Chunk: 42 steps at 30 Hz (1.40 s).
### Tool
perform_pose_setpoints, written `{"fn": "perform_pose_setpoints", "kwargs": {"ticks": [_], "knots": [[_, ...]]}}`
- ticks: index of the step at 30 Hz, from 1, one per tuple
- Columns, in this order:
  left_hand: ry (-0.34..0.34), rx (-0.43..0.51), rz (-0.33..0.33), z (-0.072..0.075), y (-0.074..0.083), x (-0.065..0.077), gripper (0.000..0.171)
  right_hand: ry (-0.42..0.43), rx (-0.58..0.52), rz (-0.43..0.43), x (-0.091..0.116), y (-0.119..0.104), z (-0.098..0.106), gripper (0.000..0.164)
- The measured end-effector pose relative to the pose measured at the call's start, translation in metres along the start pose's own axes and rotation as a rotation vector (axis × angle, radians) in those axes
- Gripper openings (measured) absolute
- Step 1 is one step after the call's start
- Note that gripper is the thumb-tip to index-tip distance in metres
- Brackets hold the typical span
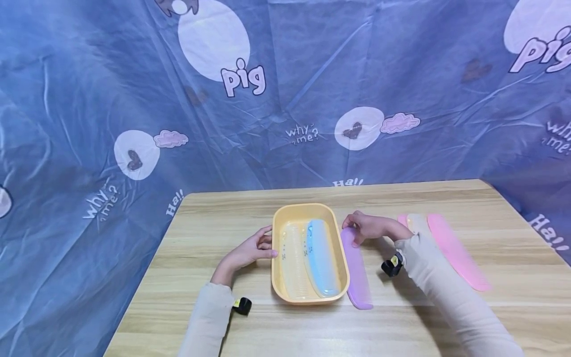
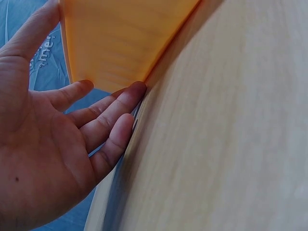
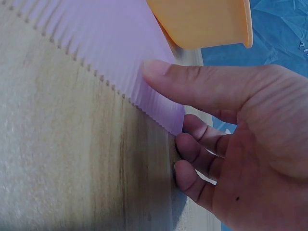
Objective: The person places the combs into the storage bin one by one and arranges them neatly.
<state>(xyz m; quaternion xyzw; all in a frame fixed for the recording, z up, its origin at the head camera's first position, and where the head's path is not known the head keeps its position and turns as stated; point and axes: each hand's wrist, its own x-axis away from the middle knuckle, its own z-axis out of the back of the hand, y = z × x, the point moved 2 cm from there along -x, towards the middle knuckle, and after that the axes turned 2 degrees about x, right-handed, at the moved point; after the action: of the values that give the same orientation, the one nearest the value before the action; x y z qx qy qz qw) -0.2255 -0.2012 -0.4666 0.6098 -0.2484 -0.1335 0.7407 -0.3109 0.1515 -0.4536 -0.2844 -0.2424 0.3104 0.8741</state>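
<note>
A yellow plastic tub [image 1: 310, 301] stands on the table, holding a pale see-through comb [image 1: 292, 263] and a blue comb [image 1: 322, 263]; another pale edge shows beside the blue one. Against the tub's left wall rest the fingertips of my left hand [image 1: 250, 250], with the thumb at the rim; the wrist view shows its fingers [image 2: 108, 113] loosely spread. To the right of the tub lies a purple comb [image 1: 357, 272], teeth facing right. My right hand [image 1: 368, 227] pinches its far end, thumb [image 3: 166, 77] on top and fingertips at the edge.
Right of my right forearm lies a pink comb [image 1: 455, 253]. Beside it, partly hidden by the sleeve, are a pale comb [image 1: 417, 224] and another pink piece [image 1: 403, 219]. A blue printed cloth [image 1: 276, 148] hangs behind the wooden table [image 1: 214, 208].
</note>
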Motion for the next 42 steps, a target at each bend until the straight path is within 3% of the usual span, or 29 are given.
{"fn": "perform_pose_setpoints", "kwargs": {"ticks": [5,13,22,29,42], "knots": [[-0.003,-0.002,-0.002,0.000,0.001,0.000,0.093,-0.018,-0.024,-0.022,-0.001,0.001,0.000,0.047],[0.000,0.009,0.004,0.000,0.003,0.000,0.090,-0.008,-0.073,0.021,-0.003,-0.001,0.000,0.030],[0.004,0.000,-0.005,0.000,0.004,0.000,0.091,-0.003,-0.053,0.069,0.005,0.005,0.004,0.046],[0.004,-0.006,-0.008,0.000,0.003,-0.001,0.091,-0.053,-0.049,0.013,0.013,0.012,0.006,0.060],[0.005,0.008,0.001,0.000,0.001,-0.001,0.092,-0.049,-0.041,0.042,0.012,0.014,0.002,0.060]]}}
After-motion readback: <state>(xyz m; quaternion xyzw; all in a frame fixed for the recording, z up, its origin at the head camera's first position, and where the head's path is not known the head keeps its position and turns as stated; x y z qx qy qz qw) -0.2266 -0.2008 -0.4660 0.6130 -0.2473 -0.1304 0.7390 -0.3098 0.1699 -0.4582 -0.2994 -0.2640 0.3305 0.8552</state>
